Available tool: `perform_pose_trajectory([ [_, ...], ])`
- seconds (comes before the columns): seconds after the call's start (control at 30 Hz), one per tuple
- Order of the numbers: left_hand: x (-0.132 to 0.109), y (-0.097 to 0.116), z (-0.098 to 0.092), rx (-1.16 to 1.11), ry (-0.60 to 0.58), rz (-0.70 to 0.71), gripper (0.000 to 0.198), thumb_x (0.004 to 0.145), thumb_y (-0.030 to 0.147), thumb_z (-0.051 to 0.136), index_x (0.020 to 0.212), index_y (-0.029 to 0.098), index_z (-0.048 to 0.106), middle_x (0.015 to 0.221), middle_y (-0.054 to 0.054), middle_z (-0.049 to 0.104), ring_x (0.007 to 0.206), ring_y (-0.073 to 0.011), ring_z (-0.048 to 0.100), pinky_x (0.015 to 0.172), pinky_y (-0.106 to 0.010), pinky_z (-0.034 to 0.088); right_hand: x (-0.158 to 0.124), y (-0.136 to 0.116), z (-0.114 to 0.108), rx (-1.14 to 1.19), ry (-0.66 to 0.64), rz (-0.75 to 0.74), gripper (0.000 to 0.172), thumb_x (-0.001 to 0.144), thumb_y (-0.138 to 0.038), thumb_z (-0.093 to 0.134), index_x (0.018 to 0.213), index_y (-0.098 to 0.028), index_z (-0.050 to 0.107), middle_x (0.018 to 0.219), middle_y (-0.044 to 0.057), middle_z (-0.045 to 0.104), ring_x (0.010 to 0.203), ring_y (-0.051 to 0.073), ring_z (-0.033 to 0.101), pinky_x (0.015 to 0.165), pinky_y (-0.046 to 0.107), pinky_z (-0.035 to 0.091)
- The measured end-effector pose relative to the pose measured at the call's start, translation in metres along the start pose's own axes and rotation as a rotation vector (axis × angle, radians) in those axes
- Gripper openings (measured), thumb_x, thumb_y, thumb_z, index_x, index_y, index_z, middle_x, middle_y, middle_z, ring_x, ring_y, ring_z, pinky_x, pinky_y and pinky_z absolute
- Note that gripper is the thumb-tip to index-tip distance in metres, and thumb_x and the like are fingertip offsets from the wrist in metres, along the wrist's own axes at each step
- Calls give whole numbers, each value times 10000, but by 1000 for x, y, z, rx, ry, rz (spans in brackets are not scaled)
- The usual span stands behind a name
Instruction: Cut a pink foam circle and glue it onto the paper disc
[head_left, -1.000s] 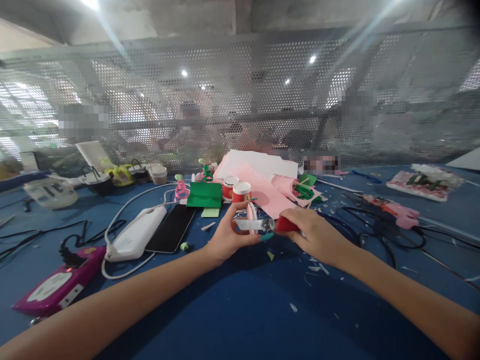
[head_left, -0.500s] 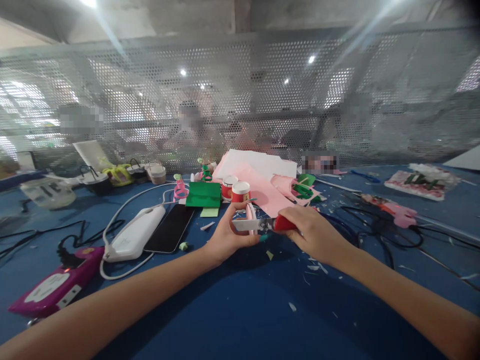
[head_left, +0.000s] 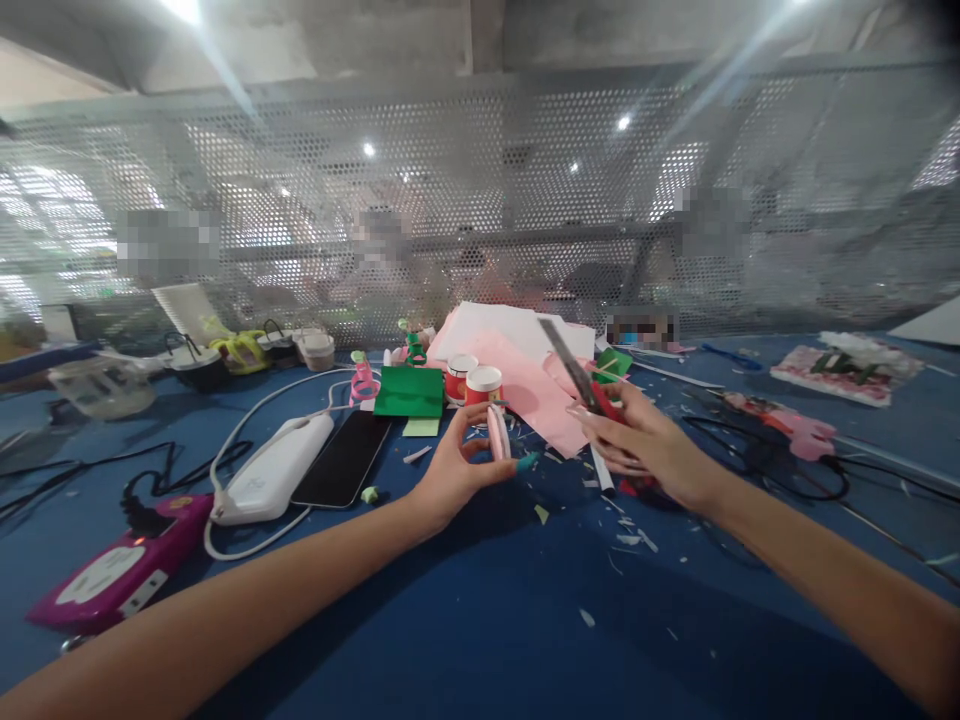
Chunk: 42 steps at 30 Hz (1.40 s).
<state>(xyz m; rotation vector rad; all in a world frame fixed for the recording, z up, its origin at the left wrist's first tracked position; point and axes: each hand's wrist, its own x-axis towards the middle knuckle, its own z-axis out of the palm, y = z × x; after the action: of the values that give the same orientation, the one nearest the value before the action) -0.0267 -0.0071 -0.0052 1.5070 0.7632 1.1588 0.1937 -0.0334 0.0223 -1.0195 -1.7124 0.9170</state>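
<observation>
Between the thumb and fingers of my left hand (head_left: 450, 470), a thin, rounded pink-and-white piece (head_left: 498, 433) stands almost edge-on to me. My right hand (head_left: 652, 440) is closed around red-handled scissors (head_left: 571, 365), their metal blade pointing up and to the left, apart from the pink piece. Parts of the scissors are hidden by my fingers. Just behind my left hand are two red tubs with white lids, the nearer tub (head_left: 484, 383) partly covered by my fingers. Pink paper (head_left: 544, 415) lies behind and between my hands.
To the left lie a black phone (head_left: 343, 460), a white power bank (head_left: 274, 468) with a cable, and a purple power strip (head_left: 124, 565). Green folded paper (head_left: 409, 390) sits behind. Small paper scraps (head_left: 626, 540) dot the blue table (head_left: 480, 630). A glue gun (head_left: 795, 425) lies right.
My right hand has drawn the scissors away to the right from the pink piece and turned the blade upward. My left hand still holds the piece in nearly the same place.
</observation>
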Motion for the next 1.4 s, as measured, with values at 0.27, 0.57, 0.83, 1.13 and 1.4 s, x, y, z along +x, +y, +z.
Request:
perform_pose_trajectory([
  [0.27, -8, 1, -4, 644, 228, 258, 649, 576, 286, 784, 1151, 270, 485, 1172, -54, 450, 1085, -262, 460, 809, -370, 462, 13, 15, -14, 598, -2, 291, 115, 789, -261, 622, 850, -165, 602, 715, -2, 537, 511, 55, 476, 435, 170, 422],
  [0.57, -6, 1, -4, 670, 208, 273, 628, 584, 249, 767, 1143, 259, 481, 1160, -54, 449, 1123, -262, 443, 863, -391, 428, 16, 26, -14, 649, -124, 252, 193, 829, -349, 584, 829, -157, 568, 580, -66, 377, 362, 9, 222, 289, 131, 184],
  [0.83, -7, 0, -4, 654, 187, 282, 625, 590, 252, 761, 1148, 269, 482, 1170, -48, 449, 1112, -260, 456, 855, -374, 430, 15, 22, -12, 558, -24, 207, 287, 749, -435, 661, 783, -176, 542, 490, -76, 446, 312, 26, 284, 267, 147, 209],
  [1.13, -5, -4, -5, 579, 149, 247, 654, 617, 283, 752, 1198, 266, 451, 1207, -67, 448, 1120, -264, 464, 886, -407, 420, 12, 18, -10, 528, 40, 164, 325, 769, -484, 632, 745, -174, 539, 485, -48, 516, 324, 42, 381, 301, 165, 320],
  [1.4, -5, -7, -4, 489, 106, 198, 667, 619, 266, 748, 1216, 279, 449, 1229, -72, 465, 1103, -261, 482, 868, -384, 436, 10, 9, -12, 499, 40, 162, 228, 786, -327, 637, 962, -211, 549, 756, -9, 581, 494, 82, 501, 414, 222, 446],
])
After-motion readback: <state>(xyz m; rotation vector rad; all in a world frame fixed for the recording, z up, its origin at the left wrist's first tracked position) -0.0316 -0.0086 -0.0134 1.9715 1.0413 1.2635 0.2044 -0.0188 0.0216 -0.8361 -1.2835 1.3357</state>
